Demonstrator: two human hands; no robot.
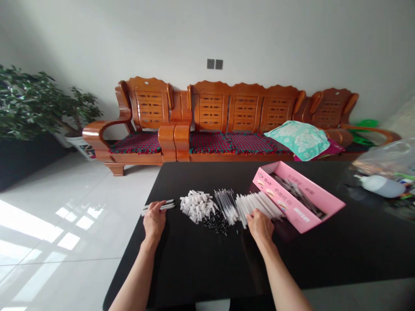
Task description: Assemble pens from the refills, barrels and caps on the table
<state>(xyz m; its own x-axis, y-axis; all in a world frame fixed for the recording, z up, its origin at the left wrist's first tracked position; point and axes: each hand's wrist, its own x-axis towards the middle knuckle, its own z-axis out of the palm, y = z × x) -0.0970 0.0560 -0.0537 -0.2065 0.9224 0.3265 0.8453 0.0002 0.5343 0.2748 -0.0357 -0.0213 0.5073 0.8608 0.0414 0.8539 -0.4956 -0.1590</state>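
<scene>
At the left of the black table (201,276), my left hand (154,220) has its fingers closed on one of a few white pens (167,206) with dark tips. My right hand (261,225) is pinched at the near end of a row of long white pen barrels (256,205); its fingertips are partly hidden. Left of that row lie thin clear pen refills (226,205). A heap of short white caps (197,206) sits nearer my left hand, with a pile of small black plugs (216,223) in front of it.
A pink box (298,211) holding dark, thin pieces stands right of the barrels. Farther right are a white bulb-shaped object (382,185) and a clear plastic bag (389,157). Behind the table runs a wooden bench (246,108) with a teal cushion (300,138); a potted plant (76,112) stands left.
</scene>
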